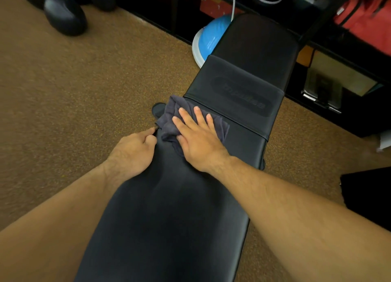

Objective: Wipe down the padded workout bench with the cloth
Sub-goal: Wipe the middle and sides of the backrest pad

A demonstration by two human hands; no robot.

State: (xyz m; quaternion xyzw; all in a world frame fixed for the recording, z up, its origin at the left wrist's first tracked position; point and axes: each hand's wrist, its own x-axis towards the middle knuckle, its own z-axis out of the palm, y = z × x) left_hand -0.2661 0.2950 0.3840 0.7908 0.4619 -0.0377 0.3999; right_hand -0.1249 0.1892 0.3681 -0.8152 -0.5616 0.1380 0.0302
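A black padded workout bench [169,218] runs from the bottom of the view up to the back right. A crumpled dark grey cloth [169,116] lies on the pad near its left edge, about halfway along. My right hand [196,137] presses flat on the cloth with straight, spread fingers. My left hand [133,152] grips the bench's left edge just beside the cloth, fingers curled over the side.
Brown carpet [74,91] covers the floor on both sides. Black dumbbells [63,12] lie at the back left. A blue balance ball [211,38] sits by the bench's far end. Dark shelving [317,74] with red bags lines the back right. A black object [368,195] stands at right.
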